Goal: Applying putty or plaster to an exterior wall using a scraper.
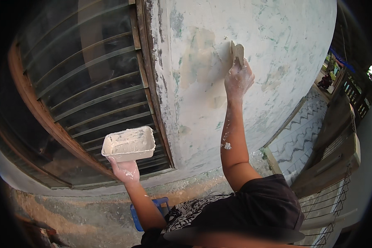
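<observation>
My right hand [239, 82] is raised to the wall and closed round a putty knife [238, 53], whose blade edge is at the plaster. Damp beige patches of filler [198, 51] show on the white wall [285, 37] to the left of the knife. Low on the left, my left hand [127, 170] holds up a rectangular plastic tub [130, 156] from beneath, its fingers mostly hidden by it. Pale putty [132, 142] coats the inside of the tub. White smears cover both hands and my right forearm.
A louvred glass window [91, 74] in a worn wooden frame [155, 91] lies left of the wall, behind the tub. Below me is a blue plastic stool [137, 219], partly hidden by my left arm. Tiled paving [301, 132] and a wooden structure [335, 153] stand at the right.
</observation>
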Action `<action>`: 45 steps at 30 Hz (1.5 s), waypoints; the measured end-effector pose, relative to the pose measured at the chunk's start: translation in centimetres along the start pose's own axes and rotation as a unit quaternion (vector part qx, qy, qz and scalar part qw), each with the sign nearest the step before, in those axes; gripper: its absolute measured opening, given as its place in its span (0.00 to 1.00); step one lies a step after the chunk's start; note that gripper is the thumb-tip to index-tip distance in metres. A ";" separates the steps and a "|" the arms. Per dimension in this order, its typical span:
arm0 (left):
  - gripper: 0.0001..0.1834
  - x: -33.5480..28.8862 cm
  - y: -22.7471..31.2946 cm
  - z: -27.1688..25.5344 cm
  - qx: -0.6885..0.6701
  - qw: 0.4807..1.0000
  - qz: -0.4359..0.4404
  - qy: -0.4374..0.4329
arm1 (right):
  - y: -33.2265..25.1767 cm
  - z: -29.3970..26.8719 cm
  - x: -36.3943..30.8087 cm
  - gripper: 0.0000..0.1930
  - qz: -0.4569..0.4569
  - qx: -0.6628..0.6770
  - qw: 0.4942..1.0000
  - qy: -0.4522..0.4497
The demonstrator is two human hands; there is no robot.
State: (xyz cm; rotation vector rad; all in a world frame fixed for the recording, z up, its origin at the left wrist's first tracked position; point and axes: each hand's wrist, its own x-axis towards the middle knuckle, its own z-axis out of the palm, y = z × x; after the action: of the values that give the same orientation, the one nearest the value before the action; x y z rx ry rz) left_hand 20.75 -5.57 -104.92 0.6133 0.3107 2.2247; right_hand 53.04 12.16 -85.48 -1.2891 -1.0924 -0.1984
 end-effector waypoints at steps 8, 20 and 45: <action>0.36 2.1 -2.7 1.2 -0.035 0.999 -0.038 -0.013 | -1.6 2.8 -8.7 0.19 -0.230 0.025 0.968 -0.092; 0.38 2.5 -4.4 2.9 -0.040 0.998 -0.028 -0.038 | -7.7 1.7 -0.4 0.24 -0.368 0.107 0.924 -0.017; 0.37 1.4 -0.7 -0.1 -0.041 0.999 0.005 0.009 | -6.7 4.4 -7.7 0.21 -0.527 -0.072 0.837 -0.128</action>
State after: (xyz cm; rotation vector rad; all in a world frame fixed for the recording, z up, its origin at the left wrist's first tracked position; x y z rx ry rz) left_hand 20.36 -4.07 -104.85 0.5513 0.2252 2.2415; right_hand 42.25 10.20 -87.23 -0.7101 -1.9763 -0.9667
